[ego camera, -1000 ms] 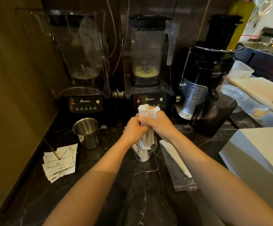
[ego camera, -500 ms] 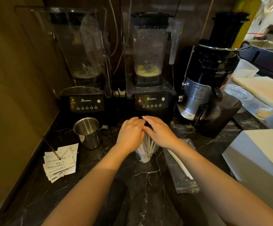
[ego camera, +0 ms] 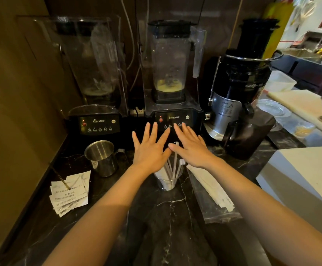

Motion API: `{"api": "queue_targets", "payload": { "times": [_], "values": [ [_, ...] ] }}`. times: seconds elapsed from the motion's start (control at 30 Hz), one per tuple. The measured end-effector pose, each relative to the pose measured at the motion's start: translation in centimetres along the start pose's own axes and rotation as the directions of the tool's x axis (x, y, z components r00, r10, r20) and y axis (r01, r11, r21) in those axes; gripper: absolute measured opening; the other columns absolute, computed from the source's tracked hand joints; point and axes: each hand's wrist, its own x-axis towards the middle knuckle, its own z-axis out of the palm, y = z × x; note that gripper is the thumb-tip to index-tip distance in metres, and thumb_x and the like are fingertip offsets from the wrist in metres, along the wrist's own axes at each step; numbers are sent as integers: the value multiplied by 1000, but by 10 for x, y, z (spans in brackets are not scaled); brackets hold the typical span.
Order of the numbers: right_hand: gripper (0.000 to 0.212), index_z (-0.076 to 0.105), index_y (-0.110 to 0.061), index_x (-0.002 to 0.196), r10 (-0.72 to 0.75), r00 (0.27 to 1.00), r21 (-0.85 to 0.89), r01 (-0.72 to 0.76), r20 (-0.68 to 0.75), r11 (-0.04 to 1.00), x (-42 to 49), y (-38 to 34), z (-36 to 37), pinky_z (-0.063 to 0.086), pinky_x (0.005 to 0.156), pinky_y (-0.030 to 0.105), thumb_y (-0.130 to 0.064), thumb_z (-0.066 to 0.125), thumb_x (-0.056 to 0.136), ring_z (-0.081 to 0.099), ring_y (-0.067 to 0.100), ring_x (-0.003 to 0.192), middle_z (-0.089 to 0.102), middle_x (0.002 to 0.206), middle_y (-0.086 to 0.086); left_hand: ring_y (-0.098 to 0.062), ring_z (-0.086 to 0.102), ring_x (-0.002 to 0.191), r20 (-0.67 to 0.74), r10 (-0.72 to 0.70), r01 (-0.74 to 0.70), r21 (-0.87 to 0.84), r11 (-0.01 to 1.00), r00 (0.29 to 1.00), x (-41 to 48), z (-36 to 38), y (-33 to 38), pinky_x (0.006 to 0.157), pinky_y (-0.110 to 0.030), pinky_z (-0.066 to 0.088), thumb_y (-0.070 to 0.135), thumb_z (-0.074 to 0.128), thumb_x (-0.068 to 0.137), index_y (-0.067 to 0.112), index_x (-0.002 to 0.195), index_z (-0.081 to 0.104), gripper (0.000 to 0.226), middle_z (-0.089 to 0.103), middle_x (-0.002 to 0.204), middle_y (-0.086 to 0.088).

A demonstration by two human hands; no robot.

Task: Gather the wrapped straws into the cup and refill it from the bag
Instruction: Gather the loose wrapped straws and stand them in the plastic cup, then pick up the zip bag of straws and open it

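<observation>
On the black marble counter we see the clear plastic cup holding white paper-wrapped straws, the clear straw bag just right. Above it our left hand and right hand hover flat, fingers spread, gripping nothing.

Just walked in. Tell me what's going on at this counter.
A person is filling a clear cup with wrapped straws on the dark marble counter. Both hands are open and spread flat above the cup, left hand and right hand, holding nothing. The straws stand loosely fanned in the cup. The plastic bag lies to the right of the cup with more wrapped straws inside, so refilling isn't finished.
</observation>
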Motion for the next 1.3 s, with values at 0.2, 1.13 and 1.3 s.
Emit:
{"api": "queue_targets", "payload": {
  "times": [0.2,1.13,1.3],
  "values": [
    [70,-12,-29,147,87,994,-5,-88,-66,996,-23,19,-24,0,120,48,-53,27,94,-13,22,147,-17,159,4,-24,-19,145,-66,51,-55,-55,997,997,-3,-9,29,115,-51,-14,50,24,95,32,147,2,59,-9,160,-7],
    [77,-5,-17,149,552,825,345,-556,121,756,-126,128,57,14,118,50,-46,41,93,9,35,146,4,160,14,-24,-7,147,427,293,-242,-170,955,856,-60,123,107,119,-43,3,43,31,96,27,149,3,61,-6,160,-6],
    [73,10,-12,148,634,770,403,-602,64,690,-130,128,65,30,112,42,-28,54,91,29,33,139,20,155,17,-23,-3,148,453,357,-328,-145,934,817,-70,131,108,120,-41,3,37,29,98,24,149,6,57,0,161,-4]
  ]
}}
